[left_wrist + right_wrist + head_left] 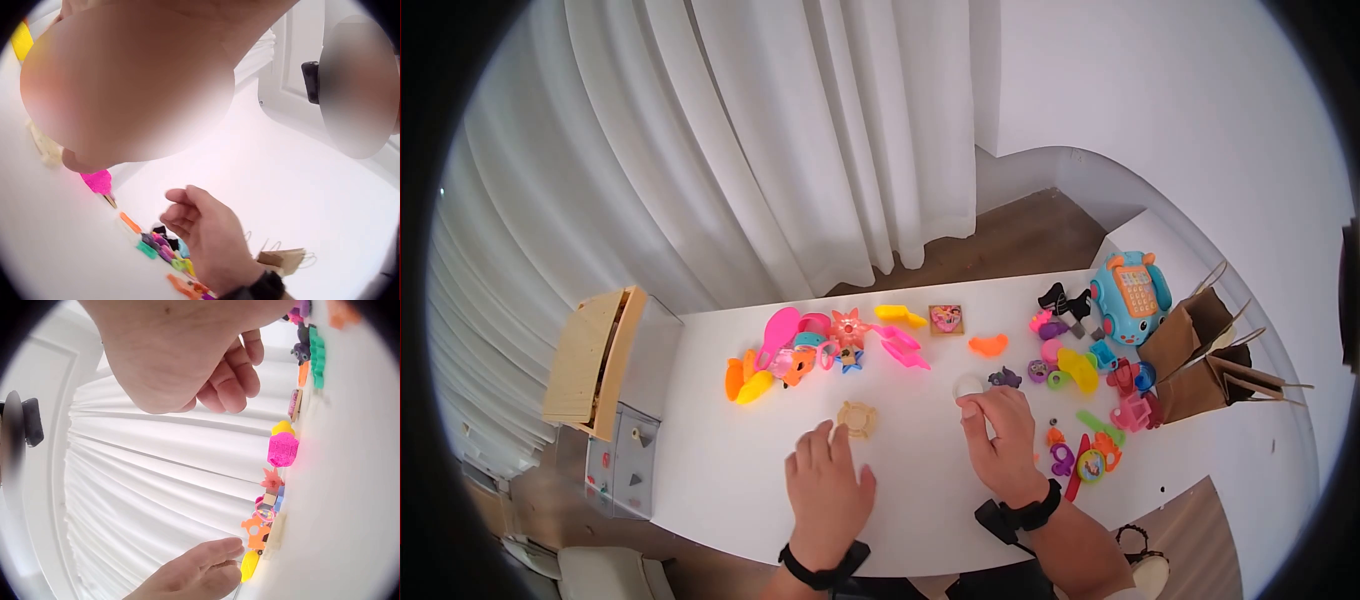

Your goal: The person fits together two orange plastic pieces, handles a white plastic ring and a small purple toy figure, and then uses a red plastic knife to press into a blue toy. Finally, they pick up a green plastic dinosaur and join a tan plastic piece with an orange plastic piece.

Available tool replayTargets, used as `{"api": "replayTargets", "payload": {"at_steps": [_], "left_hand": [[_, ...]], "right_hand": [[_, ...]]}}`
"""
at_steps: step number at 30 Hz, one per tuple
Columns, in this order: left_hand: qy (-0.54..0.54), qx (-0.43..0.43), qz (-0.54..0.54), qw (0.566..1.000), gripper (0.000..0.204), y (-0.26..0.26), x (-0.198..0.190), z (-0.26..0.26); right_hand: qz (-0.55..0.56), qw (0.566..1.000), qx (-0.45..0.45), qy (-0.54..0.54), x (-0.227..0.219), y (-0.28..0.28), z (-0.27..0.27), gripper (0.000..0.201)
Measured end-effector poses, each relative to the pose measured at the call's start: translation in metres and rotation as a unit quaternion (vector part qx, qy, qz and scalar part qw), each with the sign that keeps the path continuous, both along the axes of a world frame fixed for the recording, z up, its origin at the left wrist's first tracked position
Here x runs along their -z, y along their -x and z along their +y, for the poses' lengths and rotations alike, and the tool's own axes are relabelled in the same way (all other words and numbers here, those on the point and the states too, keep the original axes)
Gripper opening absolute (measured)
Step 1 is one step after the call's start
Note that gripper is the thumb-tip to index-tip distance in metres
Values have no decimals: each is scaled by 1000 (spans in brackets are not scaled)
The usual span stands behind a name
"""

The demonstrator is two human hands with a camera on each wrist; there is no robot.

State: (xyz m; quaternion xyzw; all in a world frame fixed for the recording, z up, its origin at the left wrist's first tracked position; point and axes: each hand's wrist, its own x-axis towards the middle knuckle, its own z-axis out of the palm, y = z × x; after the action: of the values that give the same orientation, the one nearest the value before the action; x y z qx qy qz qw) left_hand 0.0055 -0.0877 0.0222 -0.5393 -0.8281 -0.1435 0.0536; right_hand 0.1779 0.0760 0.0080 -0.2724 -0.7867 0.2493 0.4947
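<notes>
My left hand [830, 490] hovers over the front of the white table, fingers extended, holding nothing. Just beyond its fingertips lies a beige ring-shaped toy [858, 419] with knobs round its rim. To the right is my right hand [1000, 440], its fingers loosely curled; the right wrist view shows nothing in the fingers [228, 384]. A round whitish piece [969, 386] and a dark grey animal figure [1005, 378] lie right at its fingertips in the head view. A teal-green wavy piece [317, 356] shows near this hand in the wrist views, hidden by it from above.
Pink, orange and yellow toys, including a pink paddle [779, 335], are grouped at back left. Behind are a pink scoop [902, 347], a square picture block [946, 319] and an orange curved piece [988, 346]. Small toys, a toy telephone [1135, 297] and paper bags [1190, 335] fill the right.
</notes>
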Motion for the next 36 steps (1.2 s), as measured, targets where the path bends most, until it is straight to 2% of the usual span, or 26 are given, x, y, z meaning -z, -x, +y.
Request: {"api": "replayTargets", "payload": {"at_steps": [2,3,6,10,12,19,28,32,34,35,36], "left_hand": [[-36,63,-2,997,67,-19,-4,-4],[-17,81,-28,996,75,-24,-4,-2],[-8,89,-21,996,75,-19,16,7],[2,38,9,999,74,8,22,10],[-10,15,15,1000,72,23,27,9],[-15,27,35,999,67,34,27,20],[-36,26,36,998,65,29,32,30],[-48,41,41,997,64,19,21,38],[-127,67,-2,990,48,7,8,47],[-128,96,-15,987,48,-2,2,53],[-162,76,-148,973,35,-9,-4,60]], "right_hand": [[-3,1000,3,2,2,0,-2,6],[-8,1000,7,2,3,1,-2,3],[-7,1000,6,14,9,1,1,3],[-9,999,7,38,10,-1,4,3],[4,1000,10,16,13,1,5,3],[-3,1000,4,17,11,0,6,3],[-12,1000,1,17,5,-1,3,2],[-6,1000,6,8,9,2,4,2],[4,1000,17,-17,13,3,2,4],[7,999,22,-37,14,3,1,9],[13,999,21,-22,12,3,-2,8]]}}
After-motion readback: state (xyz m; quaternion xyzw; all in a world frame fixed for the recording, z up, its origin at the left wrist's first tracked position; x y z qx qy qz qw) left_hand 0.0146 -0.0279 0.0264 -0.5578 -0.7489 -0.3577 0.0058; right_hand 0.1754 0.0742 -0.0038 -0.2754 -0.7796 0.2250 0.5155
